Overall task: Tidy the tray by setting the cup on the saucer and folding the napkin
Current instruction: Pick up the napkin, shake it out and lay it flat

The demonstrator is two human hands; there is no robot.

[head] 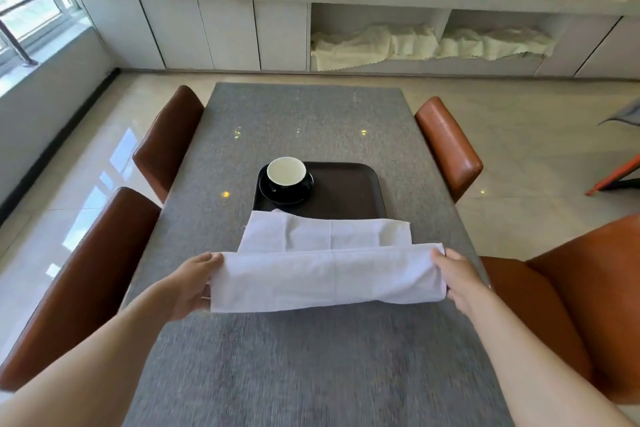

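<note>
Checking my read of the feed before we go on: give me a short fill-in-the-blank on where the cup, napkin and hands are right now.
1. The cup sits on the ____, at the tray's left end.
2. The left hand and right hand each grip one end of the ____.
3. The napkin's far edge overlaps the near edge of the ____.

Missing words: saucer; napkin; tray

white cloth napkin (pixel 329 274); glossy cup (pixel 286 173); matt tray (pixel 349 191).
</note>
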